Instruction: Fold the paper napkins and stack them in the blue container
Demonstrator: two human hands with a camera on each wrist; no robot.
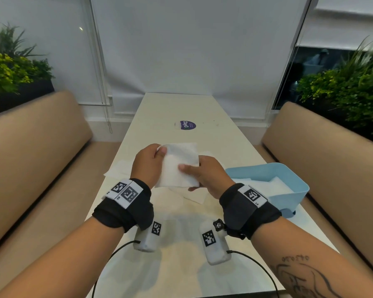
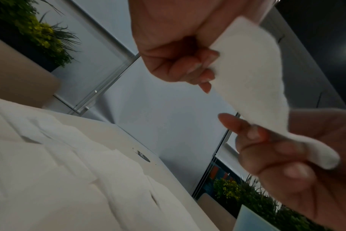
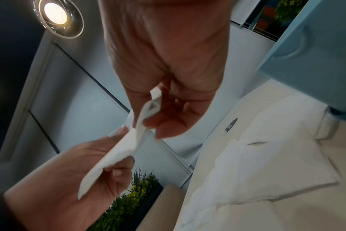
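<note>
White table (image 1: 181, 108) with loose napkins (image 1: 115, 168), blue container (image 1: 289, 201) (right edge), purple sticker (image 1: 187, 125)

Dim, cool indoor light. Glaring ceiling lamp (image 3: 55, 13) at 11 o'clock in the right wrist view. Soft shadows on the table (image 1: 181, 224) at 6 o'clock. Smeared, unfocused left hand (image 2: 168, 46), right hand (image 2: 286, 164) and napkin (image 2: 251, 70); bowed lines near edges.

Tan benches (image 1: 37, 134), white table (image 1: 177, 108), green plants (image 1: 11, 69)
</note>
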